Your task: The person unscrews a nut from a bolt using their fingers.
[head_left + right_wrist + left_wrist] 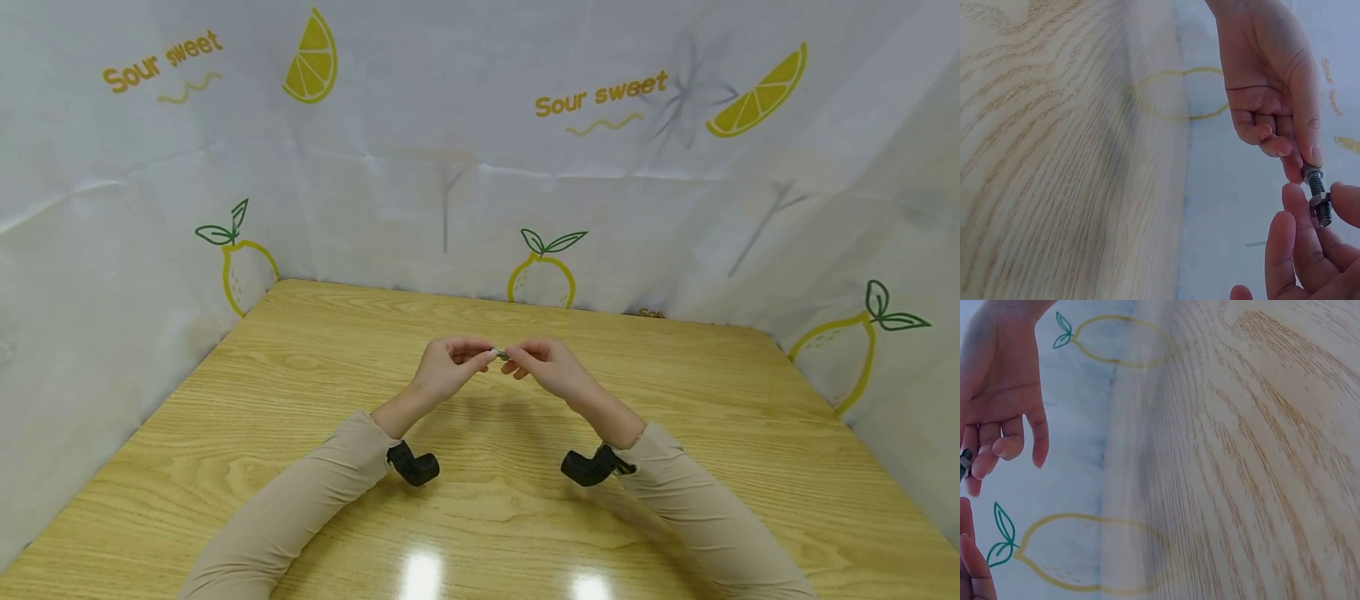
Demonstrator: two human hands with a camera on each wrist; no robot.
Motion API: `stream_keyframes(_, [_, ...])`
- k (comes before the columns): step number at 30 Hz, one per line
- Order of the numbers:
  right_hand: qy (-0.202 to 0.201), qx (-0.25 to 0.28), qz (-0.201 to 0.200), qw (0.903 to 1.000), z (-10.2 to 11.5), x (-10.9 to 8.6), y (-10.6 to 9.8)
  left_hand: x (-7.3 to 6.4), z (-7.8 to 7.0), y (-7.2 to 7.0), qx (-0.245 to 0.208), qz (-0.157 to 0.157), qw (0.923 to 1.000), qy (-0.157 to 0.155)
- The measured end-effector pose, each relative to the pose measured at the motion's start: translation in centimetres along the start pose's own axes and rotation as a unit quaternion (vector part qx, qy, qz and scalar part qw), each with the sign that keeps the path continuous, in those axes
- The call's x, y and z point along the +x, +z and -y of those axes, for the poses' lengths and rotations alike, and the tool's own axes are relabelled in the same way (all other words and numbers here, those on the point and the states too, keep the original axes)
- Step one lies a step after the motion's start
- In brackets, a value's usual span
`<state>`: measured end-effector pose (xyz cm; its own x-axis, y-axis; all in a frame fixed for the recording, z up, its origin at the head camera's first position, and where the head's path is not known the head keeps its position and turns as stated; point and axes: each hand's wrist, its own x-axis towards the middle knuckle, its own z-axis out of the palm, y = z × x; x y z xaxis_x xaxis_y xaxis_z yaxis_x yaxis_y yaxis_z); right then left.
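Note:
A dark metal bolt [1316,181] bridges the two hands above the table, a hex nut [1320,199] part way along its thread. My left hand [442,371] pinches the head end between thumb and index finger, its other fingers bent loosely. At the nut is my right hand [553,367], its thumb on one side and a finger on the other; in the right wrist view the threaded tip pokes out past the nut. The left wrist view catches only part of the bolt [965,462] at its edge, with the right hand [1007,369] above.
Beneath the hands spreads a wood-grain table [300,425]. White curtains [420,100] printed with lemons and lettering stand along its back and sides. A black wrist camera [414,467] is strapped to the left sleeve, another camera [588,467] to the right.

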<state>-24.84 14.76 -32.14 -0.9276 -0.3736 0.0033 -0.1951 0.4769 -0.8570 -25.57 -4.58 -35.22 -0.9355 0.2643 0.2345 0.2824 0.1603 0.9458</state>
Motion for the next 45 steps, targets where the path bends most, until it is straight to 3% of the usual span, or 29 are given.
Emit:
stream_keyframes(9, [-0.037, 0.016, -0.015, 0.9991, -0.06, -0.21, -0.09, -0.03, -0.04, -0.04, -0.005, 0.004, 1.0, 0.004])
stream_keyframes(18, [0.007, -0.003, -0.015, 0.9999, 0.14, -0.1, -0.01, 0.0, 0.07, -0.1, 0.0, 0.0, 1.0, -0.003])
stream_keyframes(28, [-0.018, 0.019, -0.028, 0.9993, -0.04, -0.14, -0.16, -0.01, 0.04, -0.15, -0.005, 0.003, 1.0, 0.0])
stream_keyframes(37, [0.009, -0.002, -0.027, 0.9996, -0.06, -0.07, -0.19, -0.19, -0.13, -0.25, 0.001, -0.002, 1.0, -0.002])
stream_keyframes(45, [-0.019, 0.012, -0.027, 0.9994, -0.29, -0.07, -0.18, -0.22, -0.16, -0.24, -0.009, 0.003, 0.9999, -0.005])
